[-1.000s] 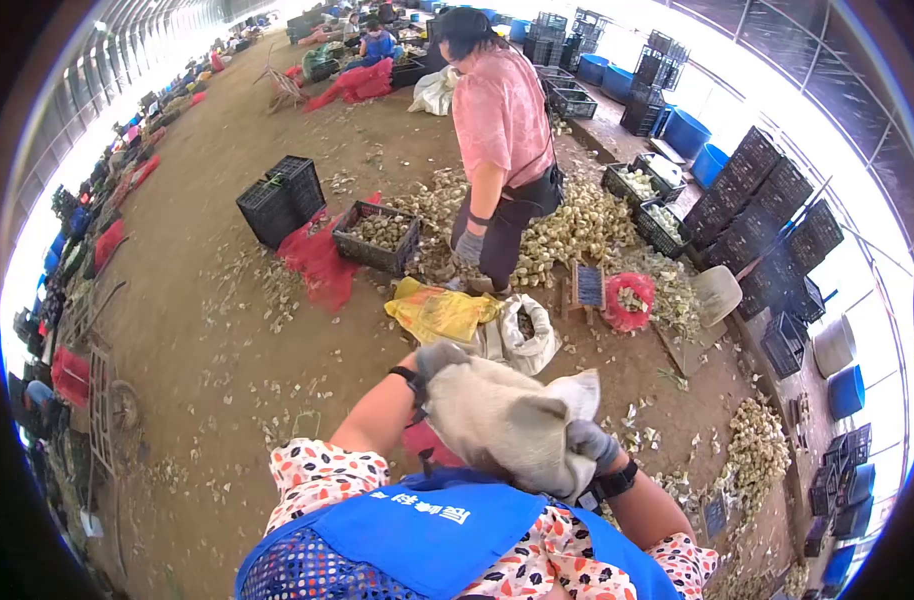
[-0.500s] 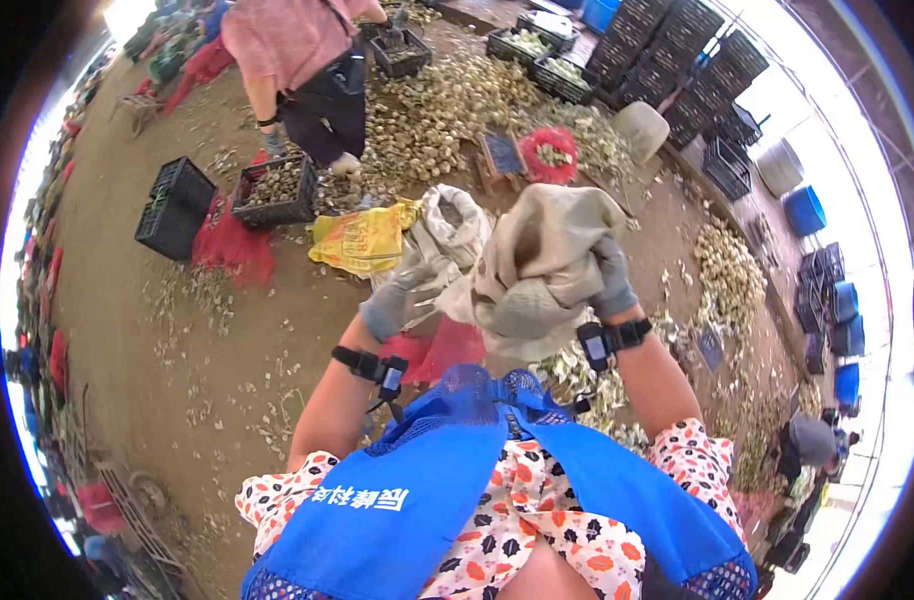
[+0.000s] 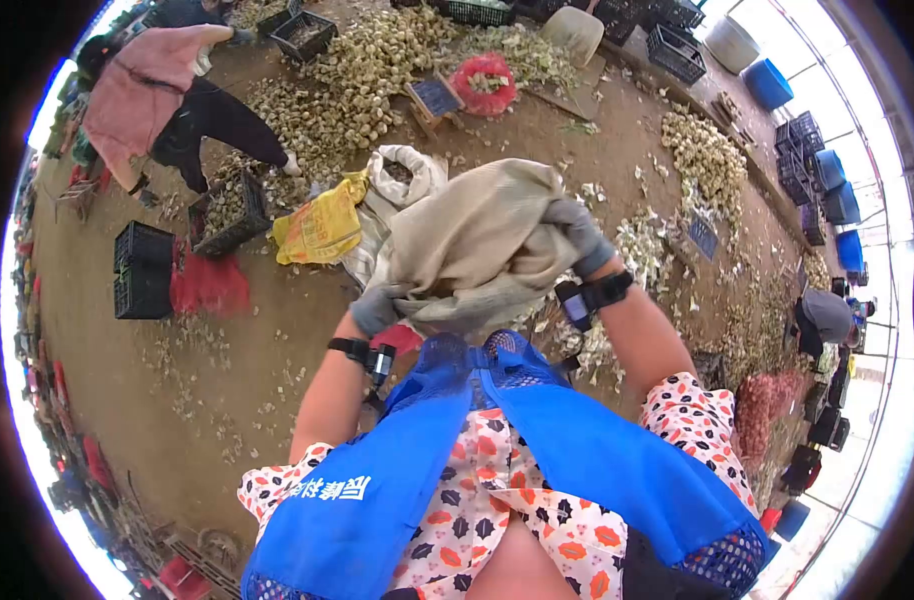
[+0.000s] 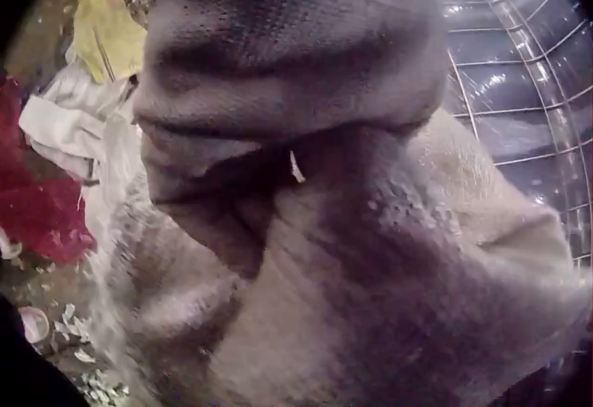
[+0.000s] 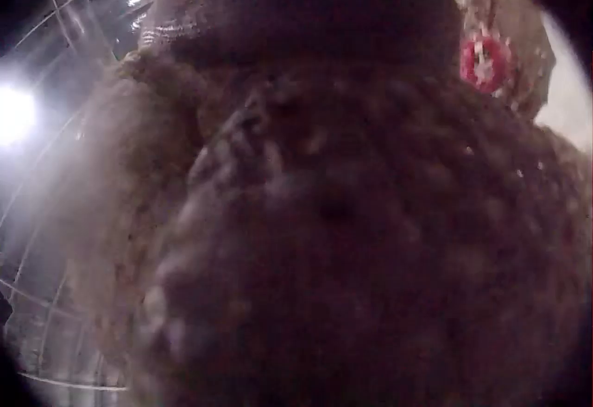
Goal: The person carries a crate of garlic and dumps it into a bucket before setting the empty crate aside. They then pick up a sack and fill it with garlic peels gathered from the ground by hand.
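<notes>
A beige woven sack (image 3: 477, 240) is bunched up in front of my chest, its cloth folded over. My left hand (image 3: 377, 310), in a grey glove, grips the sack's lower left edge. On the opposite side my right hand (image 3: 582, 237), gloved alike, holds the sack by its upper right edge. In the left wrist view the glove's knit (image 4: 296, 55) fills the top, with folded sack cloth (image 4: 315, 296) below it. The right wrist view is dark and mostly filled by the sack (image 5: 371, 231). What the sack contains is hidden.
Beyond the sack stand a white sack (image 3: 422, 175) with a rolled rim and a yellow bag (image 3: 322, 225). A wooden stool (image 3: 434, 105) and a red net bag (image 3: 484, 85) are farther off, near heaped garlic-like bulbs (image 3: 362, 85). A person in pink (image 3: 157, 90) bends over a black crate (image 3: 227, 215).
My left hand, spread and off the sack half a second ago, has come onto its edge. The sack has shifted left and lies wider. The person in pink has moved left and bent down.
</notes>
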{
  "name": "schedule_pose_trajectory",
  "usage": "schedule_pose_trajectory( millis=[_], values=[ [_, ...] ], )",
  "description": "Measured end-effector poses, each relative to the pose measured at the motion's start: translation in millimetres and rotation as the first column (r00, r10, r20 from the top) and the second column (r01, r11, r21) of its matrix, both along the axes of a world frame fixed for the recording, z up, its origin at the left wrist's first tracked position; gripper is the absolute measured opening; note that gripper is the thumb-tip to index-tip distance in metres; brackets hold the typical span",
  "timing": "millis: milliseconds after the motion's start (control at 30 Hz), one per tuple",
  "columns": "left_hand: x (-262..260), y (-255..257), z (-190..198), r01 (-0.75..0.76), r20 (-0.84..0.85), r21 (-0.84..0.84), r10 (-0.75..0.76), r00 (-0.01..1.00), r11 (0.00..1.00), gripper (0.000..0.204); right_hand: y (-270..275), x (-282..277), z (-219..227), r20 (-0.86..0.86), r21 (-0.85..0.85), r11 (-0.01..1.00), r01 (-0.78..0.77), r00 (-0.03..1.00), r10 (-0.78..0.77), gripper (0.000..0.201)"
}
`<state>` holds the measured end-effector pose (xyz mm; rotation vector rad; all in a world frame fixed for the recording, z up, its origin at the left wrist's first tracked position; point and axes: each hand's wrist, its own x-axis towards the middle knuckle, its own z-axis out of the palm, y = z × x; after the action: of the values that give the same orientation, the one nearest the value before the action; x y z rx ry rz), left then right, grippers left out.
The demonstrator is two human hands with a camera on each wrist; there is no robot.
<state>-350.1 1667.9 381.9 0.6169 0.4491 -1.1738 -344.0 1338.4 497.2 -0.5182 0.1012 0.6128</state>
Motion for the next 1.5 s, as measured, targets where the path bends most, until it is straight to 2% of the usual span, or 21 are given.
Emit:
schedule_pose_trajectory(
  millis=[67, 167, 233, 267, 300, 400, 467, 500, 567, 600, 667, 767, 833, 900, 967, 1033, 1167, 1233, 1300, 1433, 1500],
  values=[
    [0.4, 26.8, 12.8, 0.002, -0.054, -0.122, -0.009, 0.998, 0.993, 0.041, -49.5, -5.8, -28.5, -0.021, -0.246, 0.966, 0.083, 0.996, -0.091, 0.043],
    [1.9, 50.3, 8.2, -0.03, 0.169, -0.122, 0.05, 0.984, 0.992, 0.045, -99.1, -28.7, -56.5, -0.164, -0.523, 0.852, 0.015, 0.979, -0.118, 0.04],
    [14.1, 54.9, -6.7, -0.022, 0.257, -0.272, 0.094, 0.962, 0.962, 0.053, -135.9, -40.3, -123.9, -0.107, -0.644, 0.763, 0.062, 0.98, -0.17, 0.042],
    [17.5, 37.7, 18.6, -0.07, 0.234, -0.388, 0.171, 0.957, 0.919, 0.053, -133.6, -45.0, -128.8, -0.091, -0.749, 0.657, 0.083, 0.97, -0.226, 0.045],
    [23.4, 21.9, 24.6, -0.07, 0.233, -0.381, 0.17, 0.958, 0.922, 0.053, -112.9, -43.0, -91.4, 0.048, -0.958, 0.28, 0.067, 0.996, -0.074, 0.053],
    [40.2, -10.9, 29.2, -0.421, 0.011, -0.264, 0.44, 0.898, 0.867, 0.055, -100.3, -38.6, -106.5, 0.177, -0.94, 0.264, 0.218, 0.969, -0.171, 0.067],
    [38.5, -27.7, 39.3, -0.362, 0.005, -0.325, 0.384, 0.923, 0.874, 0.056, -59.0, -34.8, -74.2, 0.557, -0.808, -0.135, 0.574, 0.818, 0.141, 0.079],
    [38.1, -35.6, 44.3, -0.304, -0.003, -0.389, 0.329, 0.944, 0.87, 0.056, -34.6, -33.5, -58.2, 0.626, -0.774, 0.171, 0.61, 0.778, 0.058, 0.081],
    [36.1, -42.2, 24.5, -0.254, -0.037, -0.411, 0.263, 0.964, 0.875, 0.057, 3.7, -33.2, -42.7, 0.74, -0.67, 0.264, 0.693, 0.651, 0.171, 0.078],
    [34.1, -40.7, -8.1, -0.119, 0.325, -0.22, 0.188, 0.927, 0.968, 0.057, 17.2, -34.8, -43.1, 0.726, -0.632, 0.072, 0.771, 0.557, 0.403, 0.074],
    [30.9, -67.0, 23.4, -0.304, -0.138, -0.235, 0.277, 0.951, 0.923, 0.052, 37.4, -37.5, -86.1, 0.561, -0.646, -0.053, 0.761, 0.521, 0.643, 0.06],
    [42.1, -58.9, 34.1, -0.303, 0.12, -0.221, 0.334, 0.935, 0.927, 0.049, 47.3, -76.2, -135.8, 0.243, -0.917, -0.094, 0.389, 0.729, 0.64, 0.041],
    [56.5, -30.9, 1.4, -0.293, 0.21, -0.208, 0.335, 0.918, 0.933, 0.049, 53.5, -106.7, -155.8, 0.342, -0.912, 0.021, 0.41, 0.731, 0.59, 0.037],
    [63.1, -5.2, -53.0, -0.41, 0.42, 0.022, 0.364, 0.832, 0.912, 0.049, 63.3, -124.2, -179.2, 0.319, -0.948, 0.201, 0.248, 0.75, 0.579, 0.035],
    [65.1, -3.6, -55.9, -0.458, 0.317, 0.101, 0.408, 0.856, 0.883, 0.048, 59.8, -138.3, -180.4, 0.214, -0.972, 0.214, 0.098, 0.747, 0.629, 0.035],
    [67.2, -1.6, -62.0, -0.491, 0.213, 0.181, 0.454, 0.865, 0.852, 0.047, 48.5, -165.5, -185.0, 0.148, -0.947, 0.32, 0.013, 0.904, 0.401, 0.035],
    [71.9, 63.2, -118.6, -0.404, 0.109, 0.216, 0.389, 0.915, 0.889, 0.047, 15.1, -238.8, -196.2, -0.138, -0.989, 0.028, -0.148, 0.965, 0.222, 0.039],
    [65.1, 94.8, -139.4, -0.268, 0.251, 0.403, 0.176, 0.952, 0.875, 0.044, -1.9, -268.4, -184.7, -0.376, -0.927, -0.07, -0.369, 0.916, 0.141, 0.04],
    [51.4, 115.9, -145.5, -0.17, 0.17, 0.66, 0.075, 0.983, 0.732, 0.044, -17.5, -315.4, -202.0, -0.392, -0.917, -0.113, -0.381, 0.916, 0.089, 0.039],
    [13.2, 151.1, -171.8, 0.005, 0.107, 0.698, -0.111, 0.988, 0.716, 0.038, -41.8, -379.8, -229.5, -0.491, -0.853, -0.187, -0.488, 0.87, -0.032, 0.039],
    [-5.2, 176.4, -197.0, 0.206, 0.073, 0.853, -0.5, 0.863, 0.48, 0.038, -49.6, -387.6, -227.8, -0.554, -0.817, -0.116, -0.564, 0.825, -0.107, 0.041]
  ],
)
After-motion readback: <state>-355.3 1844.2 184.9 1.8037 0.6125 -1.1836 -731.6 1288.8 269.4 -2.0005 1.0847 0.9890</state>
